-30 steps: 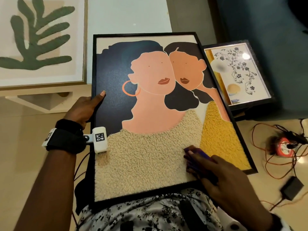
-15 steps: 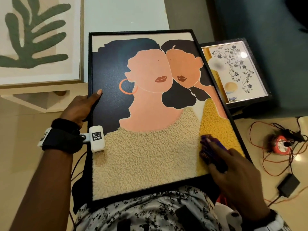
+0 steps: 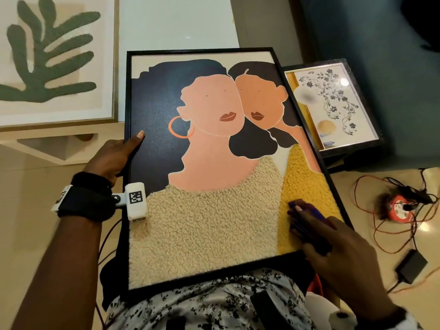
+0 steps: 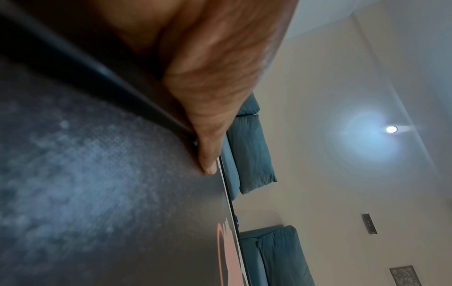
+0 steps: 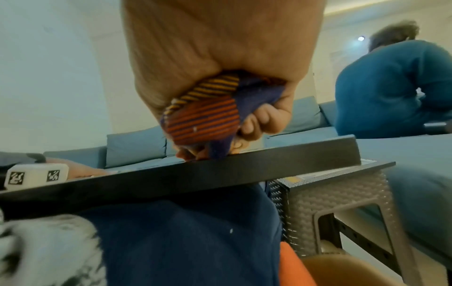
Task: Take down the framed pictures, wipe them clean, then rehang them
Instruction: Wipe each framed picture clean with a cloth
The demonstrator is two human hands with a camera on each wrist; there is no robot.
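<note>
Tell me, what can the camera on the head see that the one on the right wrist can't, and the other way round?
Only the head view shows the whole portrait picture, the leaf print, the small floral frame and the left hand gripping the picture's left edge. Only the right wrist view shows the grey woven stool, a blue sofa and a second person in blue. Both show the right hand pressing a striped purple cloth onto the picture's black frame area.
</note>
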